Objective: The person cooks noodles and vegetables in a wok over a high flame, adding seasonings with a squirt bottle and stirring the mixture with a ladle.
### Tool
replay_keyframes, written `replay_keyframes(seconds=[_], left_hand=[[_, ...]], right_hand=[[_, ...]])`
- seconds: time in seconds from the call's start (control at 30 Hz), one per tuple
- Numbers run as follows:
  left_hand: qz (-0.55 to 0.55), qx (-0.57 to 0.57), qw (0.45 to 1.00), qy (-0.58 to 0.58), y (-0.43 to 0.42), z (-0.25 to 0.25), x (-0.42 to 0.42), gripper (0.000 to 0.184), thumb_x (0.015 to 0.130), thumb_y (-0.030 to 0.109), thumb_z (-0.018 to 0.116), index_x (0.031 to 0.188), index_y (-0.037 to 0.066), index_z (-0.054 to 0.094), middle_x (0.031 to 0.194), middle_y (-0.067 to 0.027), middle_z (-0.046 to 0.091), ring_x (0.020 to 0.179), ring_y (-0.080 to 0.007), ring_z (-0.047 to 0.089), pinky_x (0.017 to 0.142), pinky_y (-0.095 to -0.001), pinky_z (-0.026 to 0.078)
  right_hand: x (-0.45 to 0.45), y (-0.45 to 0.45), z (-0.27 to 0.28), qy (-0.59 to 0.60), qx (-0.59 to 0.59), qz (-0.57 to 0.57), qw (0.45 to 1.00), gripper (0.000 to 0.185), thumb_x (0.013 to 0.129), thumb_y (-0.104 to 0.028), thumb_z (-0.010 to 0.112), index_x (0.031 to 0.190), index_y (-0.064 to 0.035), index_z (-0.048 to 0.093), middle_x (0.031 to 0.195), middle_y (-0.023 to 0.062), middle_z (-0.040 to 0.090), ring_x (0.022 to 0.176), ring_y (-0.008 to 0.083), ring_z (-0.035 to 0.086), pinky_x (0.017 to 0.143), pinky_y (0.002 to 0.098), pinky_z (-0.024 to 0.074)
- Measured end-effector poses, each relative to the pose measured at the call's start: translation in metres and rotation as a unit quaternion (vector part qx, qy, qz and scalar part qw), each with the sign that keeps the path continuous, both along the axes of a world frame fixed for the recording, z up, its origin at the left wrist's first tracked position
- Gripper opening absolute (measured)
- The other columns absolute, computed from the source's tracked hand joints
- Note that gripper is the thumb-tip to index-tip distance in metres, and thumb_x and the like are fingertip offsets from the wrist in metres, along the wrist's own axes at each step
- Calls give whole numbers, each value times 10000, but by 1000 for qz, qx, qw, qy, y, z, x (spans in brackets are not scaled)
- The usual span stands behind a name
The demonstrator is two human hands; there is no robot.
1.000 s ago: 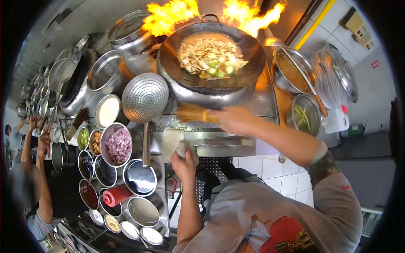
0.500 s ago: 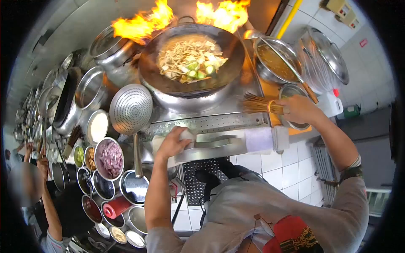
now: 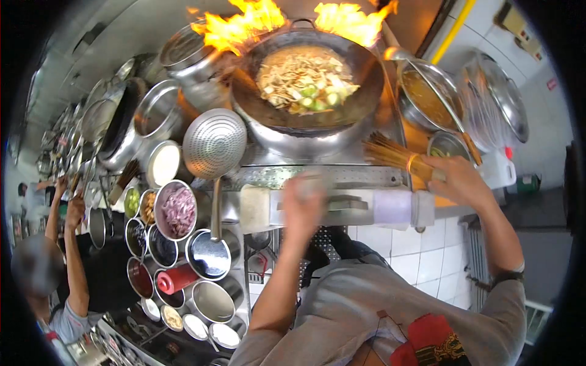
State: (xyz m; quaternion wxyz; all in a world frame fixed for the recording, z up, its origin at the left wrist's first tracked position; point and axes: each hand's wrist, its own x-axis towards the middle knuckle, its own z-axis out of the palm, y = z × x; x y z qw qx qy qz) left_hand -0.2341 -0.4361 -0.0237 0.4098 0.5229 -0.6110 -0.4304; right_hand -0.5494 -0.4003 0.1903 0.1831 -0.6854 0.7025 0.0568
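- The right hand (image 3: pixel 459 178) is closed round the bound end of a bamboo wok brush (image 3: pixel 394 155), bristles pointing left over the right end of the stove front, apart from the wok.
- The left hand (image 3: pixel 302 204) is a blur above the stove's front edge; something pale, perhaps a folded cloth (image 3: pixel 315 179), shows at its fingers, but I can't tell how firmly it's held.
- Beyond them sits the wok (image 3: pixel 364 97) with sliced food and green pieces, flames (image 3: pixel 241 27) flaring behind.
- I'd worry about that fire: a cloth or dry bristles straying close could catch, and unstirred food could scorch.
- The skimmer (image 3: pixel 215 143) lies across bowls, its handle jutting towards the cook; a brushing elbow might tip it.
- The red squeeze bottle (image 3: pixel 177 279) shows no readable label; the wall sticker (image 3: pixel 552 84) is too small to read.
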Motion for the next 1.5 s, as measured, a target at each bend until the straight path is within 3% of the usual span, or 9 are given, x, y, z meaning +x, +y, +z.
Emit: replay_keyframes(seconds=[0.13,0.27,0.37,0.5,0.9,1.0,1.13,1.33,1.5], left_hand=[[292,-37,947,-127,30,-42,50,454,891,126,626,1285,-66,507,1184,-280,549,1112,-439,529,1011,-503,409],[209,-60,974,-68,69,-22,17,485,886,180,646,1278,-71,510,1188,-287,539,1148,-454,500,1020,-501,394],[363,4,928,-77,50,-22,74,484,894,203,646,1272,-75,527,1166,-275,563,1103,-457,526,1006,-511,404],[278,-42,934,-222,29,-61,72,482,855,193,684,1269,-19,557,1135,-254,577,1053,-449,539,951,-510,425],[248,-58,899,-357,11,-23,88,578,854,379,731,1240,-24,582,1201,-262,575,1125,-427,537,942,-520,436],[259,-178,859,-403,-33,26,150,560,808,234,770,1271,8,552,1260,-217,573,1144,-406,540,951,-500,452],[128,-22,809,-574,-68,-1,188,397,904,115,552,1284,-2,561,1175,-202,632,939,-364,651,829,-471,530],[91,83,854,-506,-47,-5,183,628,883,123,558,1461,-19,357,1073,-226,670,965,-374,690,861,-491,542],[82,75,825,-555,-17,-4,184,633,927,120,505,1514,-3,304,1087,-252,649,904,-387,703,778,-452,583]], right_hand=[[33,-8,-14,-88,-1,64,994,494,816,-224,671,1304,-147,645,1153,195,691,1042,390,645,926,464,506],[91,-36,-43,-88,-9,165,982,488,841,-250,649,1319,-151,638,1162,181,695,1036,385,656,918,463,514],[138,-78,-74,-115,-36,222,968,453,836,-243,632,1279,-152,657,1072,150,729,945,379,696,841,483,552],[242,-147,-96,12,24,279,960,227,799,-190,628,951,-72,747,936,178,740,882,355,721,741,464,585],[327,-171,-90,107,-9,358,928,266,696,-163,703,937,-96,793,1001,117,758,914,271,735,694,426,593],[294,-161,-95,96,42,318,942,228,706,-178,703,907,-101,779,972,137,750,890,296,729,677,458,582],[178,-113,-79,118,114,274,948,249,812,-217,643,955,-41,746,983,197,733,924,365,714,746,479,578],[68,-67,-29,255,235,172,922,257,815,-197,599,951,-35,744,974,215,725,898,390,714,753,486,578],[47,-48,-76,169,91,140,971,241,808,-184,596,952,-65,749,947,199,729,890,378,714,726,486,574]])
